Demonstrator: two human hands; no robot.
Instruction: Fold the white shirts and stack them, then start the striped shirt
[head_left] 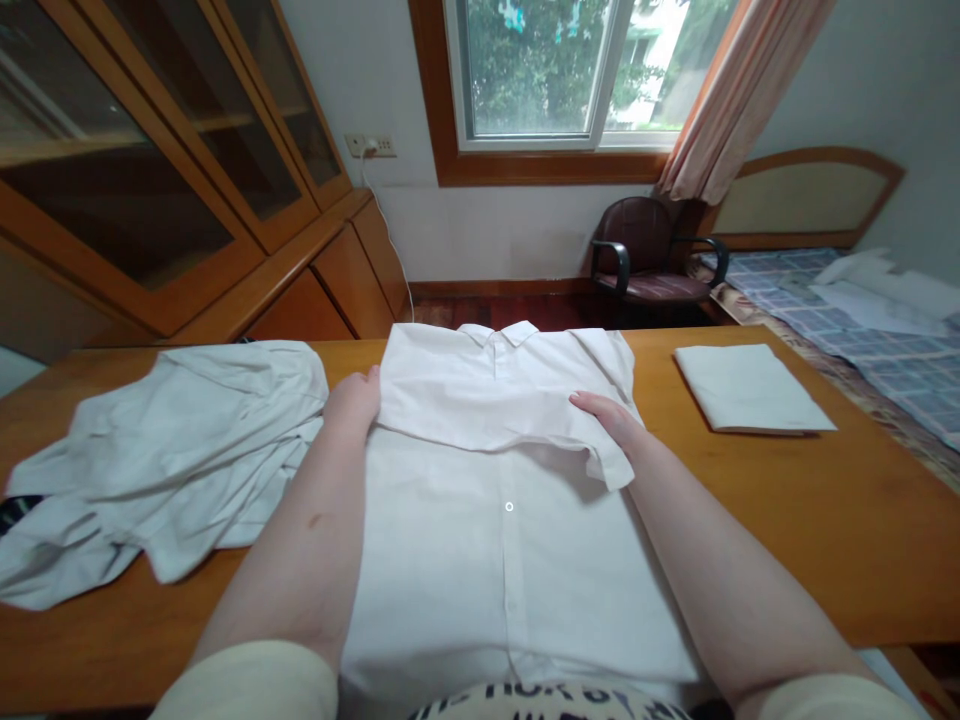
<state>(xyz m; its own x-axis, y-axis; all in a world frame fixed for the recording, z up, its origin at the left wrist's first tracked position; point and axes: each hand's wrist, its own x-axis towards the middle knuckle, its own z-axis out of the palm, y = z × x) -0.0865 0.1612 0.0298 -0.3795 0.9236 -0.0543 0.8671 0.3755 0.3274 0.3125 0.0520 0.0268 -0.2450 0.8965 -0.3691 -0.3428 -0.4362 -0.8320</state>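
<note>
Shirt (442, 560), smooth white cloth, wooden tabletop (810, 530), rumpled garment (195, 450)

Top's a pale cream one (480, 708) with short sleeves, and both the left sleeve (255, 680) and the right sleeve (832, 700) look plain, kinda roomy too. Chunky black lettering (517, 690) runs across the front (cut off at the bottom and all warped, so good luck reading it). Below the sleeves everything's bare, right down to the left hand (354, 400) and right hand (611, 418). Left forearm (296, 550) has one small oval mark, roughly midway along.
</note>
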